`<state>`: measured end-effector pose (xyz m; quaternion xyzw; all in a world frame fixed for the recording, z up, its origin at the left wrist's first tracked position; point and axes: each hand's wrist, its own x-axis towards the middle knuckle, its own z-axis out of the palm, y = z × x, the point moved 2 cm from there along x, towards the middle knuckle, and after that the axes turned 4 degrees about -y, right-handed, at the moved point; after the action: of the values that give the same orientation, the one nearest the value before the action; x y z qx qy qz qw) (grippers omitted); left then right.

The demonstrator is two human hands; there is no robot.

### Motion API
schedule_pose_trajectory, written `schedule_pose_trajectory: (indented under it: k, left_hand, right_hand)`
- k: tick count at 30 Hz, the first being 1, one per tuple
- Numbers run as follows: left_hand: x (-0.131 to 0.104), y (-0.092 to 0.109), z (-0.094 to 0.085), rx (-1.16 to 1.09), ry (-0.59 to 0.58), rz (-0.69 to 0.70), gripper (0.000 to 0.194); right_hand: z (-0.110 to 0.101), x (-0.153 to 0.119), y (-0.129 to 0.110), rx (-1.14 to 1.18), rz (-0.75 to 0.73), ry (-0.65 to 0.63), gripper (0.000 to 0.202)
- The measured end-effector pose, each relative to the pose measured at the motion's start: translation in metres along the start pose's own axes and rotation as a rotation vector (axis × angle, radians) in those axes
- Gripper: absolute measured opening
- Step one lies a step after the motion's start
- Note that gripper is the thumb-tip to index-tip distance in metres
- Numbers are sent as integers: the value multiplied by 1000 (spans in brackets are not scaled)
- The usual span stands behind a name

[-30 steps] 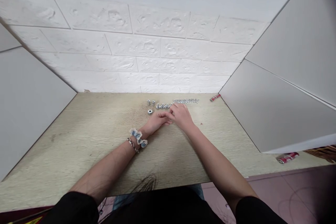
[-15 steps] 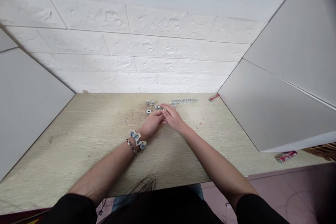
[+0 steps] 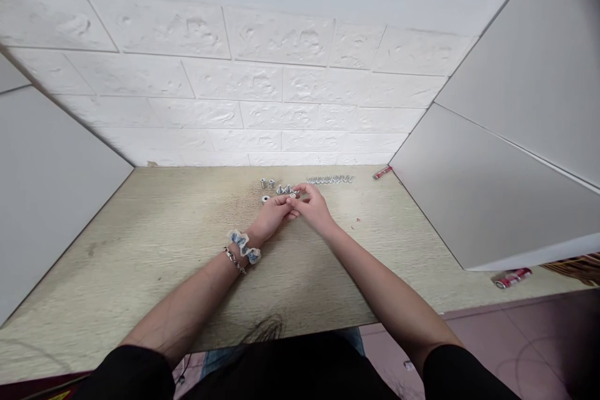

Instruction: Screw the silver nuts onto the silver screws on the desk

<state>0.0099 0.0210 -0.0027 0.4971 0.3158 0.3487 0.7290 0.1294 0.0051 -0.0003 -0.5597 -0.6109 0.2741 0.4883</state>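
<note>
My left hand (image 3: 270, 219) is closed in a pinch around a small round metal piece (image 3: 293, 196), whose pale top shows at the fingertips. My right hand (image 3: 315, 207) meets it there, thumb against the piece and index finger arched above. Just beyond the fingers, screws fitted with washers (image 3: 287, 189) stand on the tabletop, partly covered by my right fingertips. A loose round washer-like ring (image 3: 265, 199) lies left of the hands. Behind it are two upright bolts (image 3: 267, 184). What sits inside my left palm is hidden.
A row of several screws (image 3: 329, 179) runs along the back of the wooden tabletop (image 3: 178, 231). One red cylinder (image 3: 382, 172) lies near the right panel (image 3: 497, 187), another red cylinder (image 3: 513, 278) by the front right edge. A textured white wall (image 3: 262, 81) closes off the back.
My right fingers have lifted and spread a little from the left hand, uncovering the round metal piece and more of the washered screws. The left hand has shifted only slightly.
</note>
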Motion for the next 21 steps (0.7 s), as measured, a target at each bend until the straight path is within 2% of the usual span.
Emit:
schedule_pose_trajectory:
  k: [4, 7, 9, 15, 21]
  left_hand:
    - [-3, -2, 6, 195, -91, 3, 9]
    - [-6, -2, 9, 171, -176, -1, 10]
    - [-7, -3, 10, 114, -192, -17, 9]
    - [-7, -4, 11, -113, -101, -38, 14]
    - [-2, -2, 2, -320, 14, -28, 8]
  right_hand:
    - [2, -1, -5, -91, -31, -61, 47]
    - [1, -1, -7, -155, -68, -154, 59]
    - [-1, -2, -7, -199, -96, -207, 62]
    - [-3, -3, -9, -232, -160, -246, 49]
    - [-9, 1, -11, -125, -136, -138, 23]
